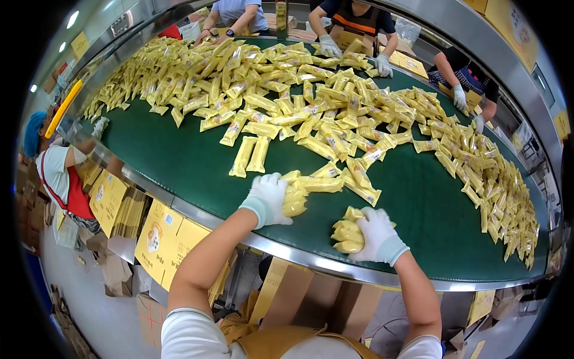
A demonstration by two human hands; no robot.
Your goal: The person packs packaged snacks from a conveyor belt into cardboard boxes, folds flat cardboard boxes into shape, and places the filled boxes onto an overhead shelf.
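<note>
Fingers, left hand (269, 197): white-gloved, partly closed round the near-left side of a packet bunch (293, 202). Several yellow packets gripped; exact count can't be told.
Fingers, right hand (376, 237): white-gloved, part-open and curved over a stacked handful (348, 236). Packet ends poke out to the left; fingertips partly hidden.
Gap: bare green surface (412, 218) seen between the two hands — hands apart, both over the near edge zone.
Lying packet (324, 183): just right of the left-hand bunch, pointed toward the loose ones.
Packet pair (250, 157): laid side by side, far-left of the left hand.
Main pile (353, 113): yellow packets heaped in mixed directions, spread from far left across the middle and down the right side.
Near edge: bounded by a metal rim (311, 261), crossed by both forearms.
Below rim: open brown carton (317, 299) in the middle; printed yellow cartons (164, 242) stood at left.
Far side: blue-topped person (242, 11) at left, person in dark-and-orange top (359, 23) in the middle, another person (463, 75) at right — the last two gloved, hands at the packets.
Left end: person in red apron (75, 188), blue cap worn.
</note>
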